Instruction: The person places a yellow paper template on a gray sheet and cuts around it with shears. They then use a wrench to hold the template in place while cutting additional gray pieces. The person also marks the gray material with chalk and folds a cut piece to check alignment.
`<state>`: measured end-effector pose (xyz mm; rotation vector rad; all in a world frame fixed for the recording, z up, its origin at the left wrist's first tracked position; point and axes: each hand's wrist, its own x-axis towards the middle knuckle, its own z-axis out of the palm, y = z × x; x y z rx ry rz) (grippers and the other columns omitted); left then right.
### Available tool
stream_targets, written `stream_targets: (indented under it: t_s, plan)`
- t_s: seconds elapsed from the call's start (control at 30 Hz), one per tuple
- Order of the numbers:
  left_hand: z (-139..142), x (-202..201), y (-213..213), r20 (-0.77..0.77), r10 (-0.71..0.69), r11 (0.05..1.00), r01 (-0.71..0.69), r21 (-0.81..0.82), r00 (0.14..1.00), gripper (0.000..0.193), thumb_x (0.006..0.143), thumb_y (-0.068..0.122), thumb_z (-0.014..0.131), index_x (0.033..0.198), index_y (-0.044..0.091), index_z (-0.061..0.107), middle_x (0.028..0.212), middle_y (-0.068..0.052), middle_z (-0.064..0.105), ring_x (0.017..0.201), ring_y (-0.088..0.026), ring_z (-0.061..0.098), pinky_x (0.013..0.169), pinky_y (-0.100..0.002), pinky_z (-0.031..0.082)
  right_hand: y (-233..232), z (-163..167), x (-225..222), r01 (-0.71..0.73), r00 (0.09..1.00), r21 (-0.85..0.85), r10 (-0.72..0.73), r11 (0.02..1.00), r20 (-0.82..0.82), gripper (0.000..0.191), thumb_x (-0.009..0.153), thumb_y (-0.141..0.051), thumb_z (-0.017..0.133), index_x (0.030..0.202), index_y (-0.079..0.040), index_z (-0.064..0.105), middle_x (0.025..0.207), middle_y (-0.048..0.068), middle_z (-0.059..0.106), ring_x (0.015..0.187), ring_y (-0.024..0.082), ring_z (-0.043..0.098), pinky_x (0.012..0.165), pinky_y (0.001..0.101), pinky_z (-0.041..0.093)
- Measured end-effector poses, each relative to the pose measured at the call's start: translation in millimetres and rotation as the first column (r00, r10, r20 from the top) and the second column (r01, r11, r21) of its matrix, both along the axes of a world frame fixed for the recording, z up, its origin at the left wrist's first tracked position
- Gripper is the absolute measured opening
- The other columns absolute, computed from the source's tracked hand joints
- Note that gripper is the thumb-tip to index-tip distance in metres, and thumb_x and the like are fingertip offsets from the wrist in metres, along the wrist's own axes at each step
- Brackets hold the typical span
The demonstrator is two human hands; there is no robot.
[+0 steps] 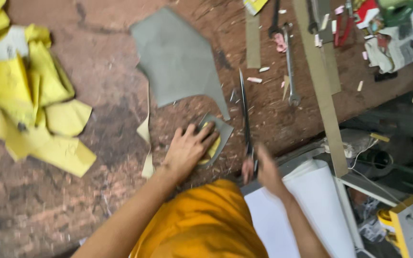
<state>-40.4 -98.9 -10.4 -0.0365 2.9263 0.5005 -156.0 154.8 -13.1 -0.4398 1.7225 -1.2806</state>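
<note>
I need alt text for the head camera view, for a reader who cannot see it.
A person's left hand presses a small grey piece over a yellow template on a worn brown workbench, while the right hand holds long scissors. Yellow scraps lie left.

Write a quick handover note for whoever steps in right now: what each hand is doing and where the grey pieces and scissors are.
Left hand: flat, pressing a yellow pattern onto a small grey piece on the worn workbench.
Right hand: grips long scissors, blades pointing away beside the piece.
Large grey sheet lies just beyond, edge already cut.
Yellow offcuts piled far left.
Whether the small piece is fully trimmed cannot be told.
</note>
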Motion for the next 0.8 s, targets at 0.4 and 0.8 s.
stream_targets:
  t_s: [0.4,0.8]
  plan:
    - [-12.6,-9.1,7.9,-0.029,0.025,1.0,-0.025,0.004,0.999,0.071,0.084,0.044,0.071,0.148,0.022,0.051,0.151,-0.002,0.046,0.11,-0.028,0.052,0.086,-0.046,0.044,41.4,-21.9,178.0,0.474,0.828,0.126,-0.49,0.871,0.272,0.057,0.097,-0.048,0.057,0.13,-0.001,0.051,0.081,0.006,0.06,0.065,0.014,0.058,0.062,0.0288,0.048]
    - [1.0,-21.4,10.7,0.012,0.305,0.952,-0.305,0.023,0.952,0.069,0.085,0.047,0.071,0.147,0.025,0.052,0.157,-0.005,0.041,0.113,-0.032,0.053,0.086,-0.053,0.044,24.6,-24.0,179.8,0.508,0.825,0.089,-0.513,0.857,0.237,0.046,0.101,-0.034,0.056,0.131,0.001,0.054,0.079,0.006,0.06,0.064,0.013,0.056,0.062,0.0267,0.047]
